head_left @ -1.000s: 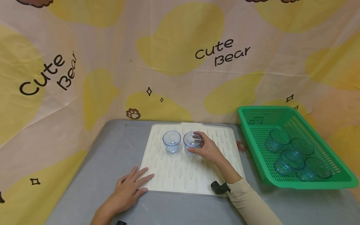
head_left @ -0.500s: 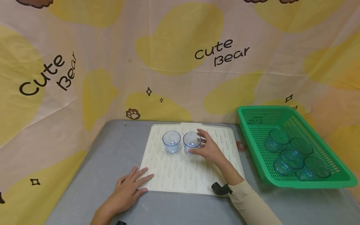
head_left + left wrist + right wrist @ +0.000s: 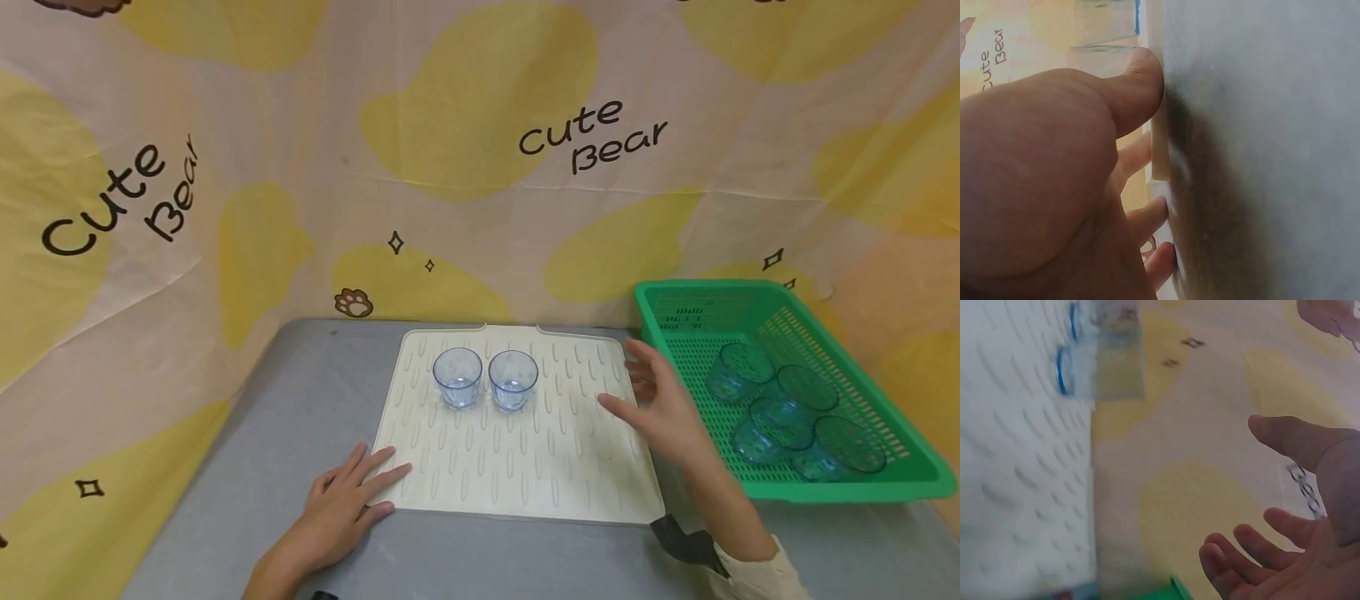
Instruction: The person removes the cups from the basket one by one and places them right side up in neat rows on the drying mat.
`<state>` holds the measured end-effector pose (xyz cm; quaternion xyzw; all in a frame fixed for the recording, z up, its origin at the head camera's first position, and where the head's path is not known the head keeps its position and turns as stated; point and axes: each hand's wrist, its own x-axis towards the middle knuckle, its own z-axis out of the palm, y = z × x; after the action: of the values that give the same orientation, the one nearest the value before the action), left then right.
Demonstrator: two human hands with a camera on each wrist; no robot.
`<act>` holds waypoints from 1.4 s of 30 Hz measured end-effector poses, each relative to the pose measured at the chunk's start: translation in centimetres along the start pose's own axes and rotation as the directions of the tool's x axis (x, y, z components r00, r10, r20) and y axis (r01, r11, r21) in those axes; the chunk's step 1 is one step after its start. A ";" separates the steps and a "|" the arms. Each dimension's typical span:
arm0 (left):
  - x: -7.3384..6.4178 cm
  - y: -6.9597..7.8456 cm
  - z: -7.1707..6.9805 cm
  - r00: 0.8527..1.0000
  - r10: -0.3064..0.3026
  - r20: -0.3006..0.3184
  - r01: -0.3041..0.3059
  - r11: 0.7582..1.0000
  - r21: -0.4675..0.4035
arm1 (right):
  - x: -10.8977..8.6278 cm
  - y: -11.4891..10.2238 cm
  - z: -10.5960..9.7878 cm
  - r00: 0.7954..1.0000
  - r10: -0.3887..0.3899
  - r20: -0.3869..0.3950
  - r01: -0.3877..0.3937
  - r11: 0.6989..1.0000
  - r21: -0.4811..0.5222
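Two clear bluish glasses stand upright side by side on the cream ridged mat: the left glass [image 3: 457, 379] and the right glass [image 3: 513, 381]. My right hand [image 3: 663, 408] is over the mat's right edge, near the green basket, fingers spread and holding nothing. In the right wrist view its thumb and fingers [image 3: 1254, 550] are apart, with the nearer glass [image 3: 1104, 365] well away from them. My left hand [image 3: 337, 508] rests on the front left corner of the mat [image 3: 480, 467], fingers spread. The left wrist view shows its thumb [image 3: 1138, 94] at the mat's edge.
A green perforated basket [image 3: 678, 433] stands right of the mat with several similar glasses [image 3: 772, 429] inside. The grey table [image 3: 285, 417] ends against a printed cloth [image 3: 465, 167] at the back and left.
My right hand has let go of the right glass and moved right, toward the basket. Both glasses on the mat and my left hand have stayed in place.
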<state>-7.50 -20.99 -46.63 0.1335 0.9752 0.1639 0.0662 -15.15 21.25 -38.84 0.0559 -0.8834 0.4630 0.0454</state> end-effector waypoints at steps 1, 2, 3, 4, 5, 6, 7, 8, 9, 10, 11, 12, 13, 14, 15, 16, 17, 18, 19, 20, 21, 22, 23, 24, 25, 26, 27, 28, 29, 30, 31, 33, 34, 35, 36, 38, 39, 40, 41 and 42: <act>0.0 0.0 -0.1 1.000 0.000 -0.004 0.000 1.000 -0.001 | -0.4 0.1 -0.9 1.000 -0.004 -0.013 0.003 1.000 -0.026; -0.1 -0.1 -0.1 1.000 0.000 -0.007 0.000 1.000 -0.002 | -0.7 0.3 -1.8 1.000 -0.004 -0.025 0.003 0.999 -0.050; -0.2 -0.1 -0.2 1.000 -0.002 -0.008 0.002 1.000 -0.006 | -0.9 0.6 -2.6 0.999 0.002 -0.033 -0.005 0.997 -0.071; -0.2 -0.1 -0.2 1.000 -0.003 -0.009 0.003 1.000 -0.006 | -1.2 0.9 -3.4 0.999 0.007 -0.040 -0.011 0.996 -0.092; -0.2 -0.1 -0.2 1.000 -0.001 -0.012 0.001 1.000 -0.010 | -1.4 1.2 -4.2 0.999 0.012 -0.047 -0.017 0.994 -0.108; -0.3 -0.1 -0.2 1.000 0.002 -0.013 -0.002 1.000 -0.007 | -1.6 1.6 -4.9 0.998 0.022 -0.050 -0.028 0.992 -0.119; -0.3 -0.1 -0.2 1.000 0.003 -0.014 -0.004 1.000 -0.008 | -1.8 2.1 -5.7 0.998 0.034 -0.048 -0.040 0.992 -0.122; -0.3 -0.1 -0.2 1.000 0.007 -0.015 -0.007 1.000 -0.009 | -1.9 2.5 -6.3 0.998 0.046 -0.044 -0.051 0.991 -0.125; -0.3 -0.1 -0.2 1.000 0.007 -0.013 -0.007 1.000 -0.014 | -2.1 3.0 -7.0 0.997 0.063 -0.037 -0.067 0.989 -0.135; -0.3 -0.1 -0.1 1.000 0.014 -0.018 -0.014 1.000 -0.011 | -2.3 3.5 -7.6 0.997 0.075 -0.030 -0.078 0.987 -0.143; -0.3 -0.1 -0.2 1.000 0.019 -0.023 -0.019 1.000 -0.012 | -2.5 4.0 -8.2 0.996 0.088 -0.026 -0.091 0.985 -0.149; -0.3 -0.1 -0.2 0.999 0.026 -0.028 -0.026 1.000 -0.008 | -2.7 4.5 -8.8 0.995 0.098 -0.022 -0.101 0.983 -0.156; -0.3 0.0 -0.2 0.999 0.033 -0.033 -0.033 0.999 -0.008 | -2.9 5.0 -9.5 0.994 0.109 -0.017 -0.111 0.980 -0.164; -0.3 0.0 -0.2 0.998 0.040 -0.038 -0.040 0.999 -0.005 | -3.0 5.4 -10.2 0.993 0.118 -0.017 -0.119 0.976 -0.180; -0.2 0.0 -0.1 0.998 0.041 -0.042 -0.041 0.999 -0.006 | -3.2 5.9 -10.9 0.991 0.129 -0.020 -0.131 0.972 -0.194; -0.2 0.0 -0.1 0.998 0.041 -0.045 -0.041 0.999 -0.003 | -3.3 6.3 -11.5 0.990 0.140 -0.025 -0.142 0.971 -0.192; -0.2 0.0 -0.1 0.998 0.042 -0.050 -0.042 0.999 0.000 | -3.4 6.7 -12.0 0.988 0.152 -0.032 -0.155 0.969 -0.191; -0.2 0.0 -0.1 0.998 0.039 -0.050 -0.039 0.999 0.001 | -3.5 7.1 -12.5 0.986 0.161 -0.034 -0.164 0.968 -0.187; -0.1 0.0 -0.2 0.998 0.032 -0.048 -0.032 0.999 -0.002 | -3.5 7.4 -13.0 0.984 0.173 -0.037 -0.177 0.967 -0.182; -0.1 0.0 -0.2 0.998 0.030 -0.048 -0.030 1.000 -0.001 | -3.6 7.7 -13.3 0.982 0.183 -0.041 -0.188 0.965 -0.183; -0.1 0.0 -0.2 0.999 0.024 -0.044 -0.024 1.000 -0.004 | -3.7 8.0 -13.6 0.981 0.190 -0.041 -0.194 0.964 -0.184; 0.0 0.0 -0.2 0.999 0.022 -0.040 -0.022 1.000 -0.001 | -3.8 8.3 -13.9 0.980 0.194 -0.038 -0.198 0.962 -0.189; 0.0 -0.1 -0.2 0.999 0.024 -0.038 -0.024 1.000 0.003 | -3.9 8.6 -14.1 0.981 0.193 -0.032 -0.195 0.960 -0.201; 0.0 -0.1 -0.2 0.999 0.019 -0.029 -0.019 1.000 -0.004 | -4.0 8.9 -14.3 0.981 0.192 -0.026 -0.193 0.957 -0.217; 0.0 -0.1 -0.2 1.000 0.018 -0.024 -0.018 1.000 -0.004 | -4.1 9.2 -14.4 0.981 0.193 -0.021 -0.193 0.953 -0.234; -0.1 -0.2 -0.1 1.000 0.019 -0.023 -0.019 1.000 -0.002 | -4.2 9.5 -14.6 0.981 0.194 -0.015 -0.191 0.949 -0.252; -0.1 -0.2 -0.1 1.000 0.019 -0.020 -0.019 1.000 -0.003 | -4.3 9.8 -14.6 0.980 0.197 -0.010 -0.193 0.945 -0.262; -0.1 -0.2 0.0 1.000 0.020 -0.020 -0.020 1.000 0.001 | -4.4 10.1 -14.7 0.980 0.201 -0.003 -0.194 0.943 -0.269; -0.2 -0.2 0.0 1.000 0.019 -0.020 -0.019 1.000 0.000 | -4.5 10.3 -14.8 0.978 0.208 0.004 -0.198 0.941 -0.275; -0.2 -0.1 0.1 1.000 0.018 -0.019 -0.018 1.000 0.001 | -4.6 10.4 -14.9 0.974 0.224 0.015 -0.210 0.934 -0.288; -0.1 -0.1 0.1 1.000 0.019 -0.022 -0.019 1.000 0.005 | -4.7 10.5 -15.1 0.971 0.240 0.024 -0.221 0.925 -0.308; -0.1 0.0 0.2 0.999 0.024 -0.023 -0.024 1.000 0.007 | -4.8 10.7 -15.4 0.964 0.264 0.039 -0.232 0.902 -0.364; -0.1 0.0 0.3 0.999 0.025 -0.023 -0.025 1.000 0.010 | -4.7 10.7 -15.6 0.962 0.270 0.047 -0.230 0.888 -0.397; -0.1 0.0 0.3 0.999 0.027 -0.026 -0.026 1.000 0.010 | -4.7 10.7 -15.8 0.961 0.272 0.054 -0.223 0.873 -0.434; -0.1 0.0 0.3 0.999 0.028 -0.031 -0.028 1.000 0.011 | -4.6 10.9 -15.9 0.963 0.264 0.057 -0.207 0.857 -0.472; -0.1 0.0 0.2 0.999 0.031 -0.044 -0.031 0.999 0.012 | -4.4 11.2 -16.0 0.973 0.223 0.059 -0.158 0.831 -0.533; -0.1 0.0 0.2 0.998 0.033 -0.050 -0.032 0.999 0.016 | -4.4 11.4 -15.9 0.979 0.198 0.055 -0.134 0.818 -0.560; -0.2 0.0 0.1 0.998 0.033 -0.055 -0.032 0.999 0.018 | -4.3 11.5 -15.9 0.983 0.175 0.052 -0.112 0.802 -0.586; -0.3 0.0 0.1 0.998 0.032 -0.059 -0.031 0.999 0.019 | -4.3 11.6 -15.8 0.987 0.156 0.047 -0.095 0.785 -0.612; -0.4 0.0 0.1 0.998 0.033 -0.062 -0.031 0.999 0.022 | -4.3 11.7 -15.7 0.990 0.137 0.043 -0.079 0.769 -0.634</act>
<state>-7.13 -21.03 -46.70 0.1446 0.9761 0.1588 0.0317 -12.14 41.00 -40.00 0.0064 -0.9902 0.1396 -0.0034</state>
